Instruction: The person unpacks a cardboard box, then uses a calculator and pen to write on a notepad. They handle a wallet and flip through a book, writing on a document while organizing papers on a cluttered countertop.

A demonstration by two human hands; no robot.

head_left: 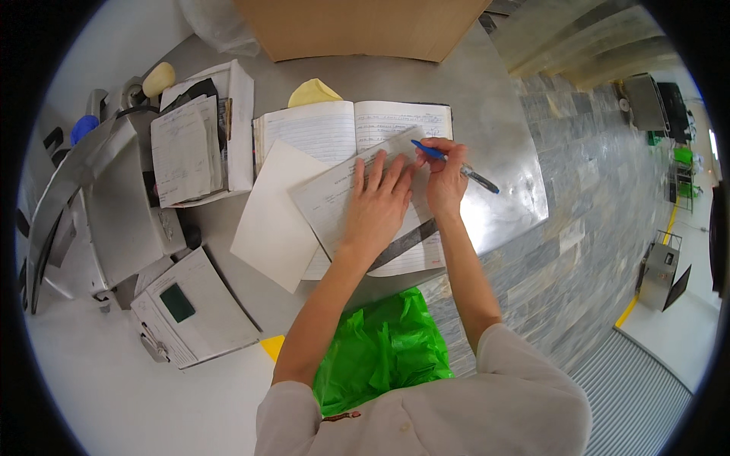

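My left hand lies flat with its fingers stretched over a printed slip of paper and holds it against an open notebook. In my right hand is a pen, blue at one end and dark at the other. Its blue end points toward the upper left, above the slip's right part. A blank pale sheet sticks out at the slip's left side. Along the slip's lower edge runs a dark strip. Handwriting covers part of the notebook's right page.
The notebook lies on a metal table. A cardboard box stands at the back, near a yellow piece. To the left are a white box of papers and a clipboard. A green plastic bag hangs below the front edge.
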